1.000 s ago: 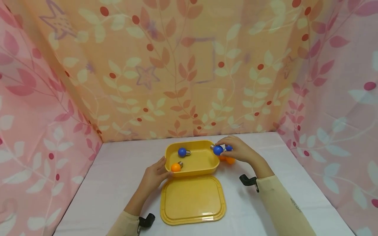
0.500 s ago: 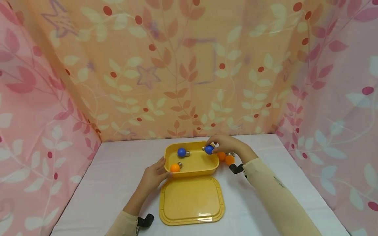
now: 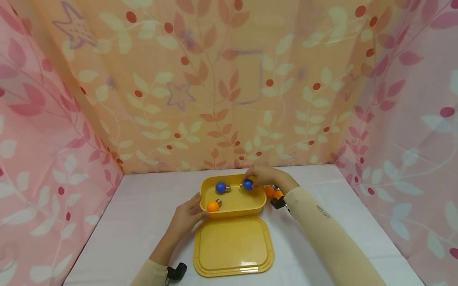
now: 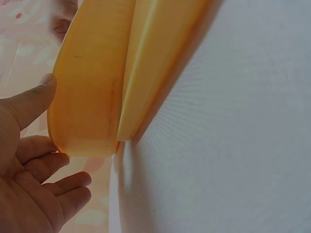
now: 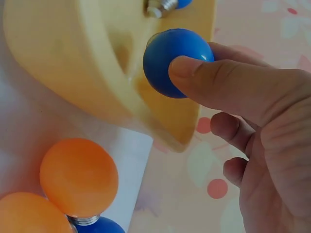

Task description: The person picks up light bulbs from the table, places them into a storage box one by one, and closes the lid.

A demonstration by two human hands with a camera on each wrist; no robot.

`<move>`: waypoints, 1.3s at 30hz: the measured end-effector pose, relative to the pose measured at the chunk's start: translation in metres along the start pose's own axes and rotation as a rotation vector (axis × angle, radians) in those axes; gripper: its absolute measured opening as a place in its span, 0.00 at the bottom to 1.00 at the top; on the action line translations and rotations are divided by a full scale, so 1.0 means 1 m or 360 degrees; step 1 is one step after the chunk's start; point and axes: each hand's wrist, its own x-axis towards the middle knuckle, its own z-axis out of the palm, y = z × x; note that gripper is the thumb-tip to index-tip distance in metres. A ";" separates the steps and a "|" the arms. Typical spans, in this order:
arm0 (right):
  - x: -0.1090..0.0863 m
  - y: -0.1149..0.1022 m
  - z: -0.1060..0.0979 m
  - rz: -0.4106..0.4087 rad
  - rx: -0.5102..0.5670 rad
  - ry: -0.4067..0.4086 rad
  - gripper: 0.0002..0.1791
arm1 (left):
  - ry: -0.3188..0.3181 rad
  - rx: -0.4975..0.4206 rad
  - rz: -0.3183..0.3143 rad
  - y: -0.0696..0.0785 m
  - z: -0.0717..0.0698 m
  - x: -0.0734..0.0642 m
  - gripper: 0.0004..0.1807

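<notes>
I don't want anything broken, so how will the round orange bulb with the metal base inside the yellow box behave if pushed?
The round orange bulb would probably roll in a curve, since its globe is wider than its metal base. The raised wall of the yellow box should stop it. It may be fragile if that smooth globe is glass.

Bulbs [image 3: 220,188] in box [image 3: 236,199], lid [image 3: 233,247] before it, other bulbs [image 3: 269,191] right.

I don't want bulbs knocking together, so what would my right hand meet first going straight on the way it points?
Your right hand would likely meet the loose blue bulb in the yellow box, screw base first; depth is unclear, so the box floor may come sooner.
</notes>
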 end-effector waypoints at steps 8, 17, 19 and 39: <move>0.009 0.006 0.007 -0.0041 -0.0116 -0.0020 0.22 | -0.0003 0.0020 0.0040 -0.003 0.000 -0.001 0.44; 0.012 0.009 0.010 -0.0172 -0.0142 -0.0028 0.22 | -0.0031 0.0058 0.0021 -0.001 -0.002 0.000 0.45; 0.011 0.010 0.009 -0.0180 -0.0142 -0.0014 0.22 | -0.0033 0.0057 0.0017 -0.001 -0.002 0.001 0.45; -0.063 0.011 0.008 -0.0100 -0.0003 0.0572 0.17 | -0.0022 0.0021 0.0015 -0.003 -0.001 0.001 0.46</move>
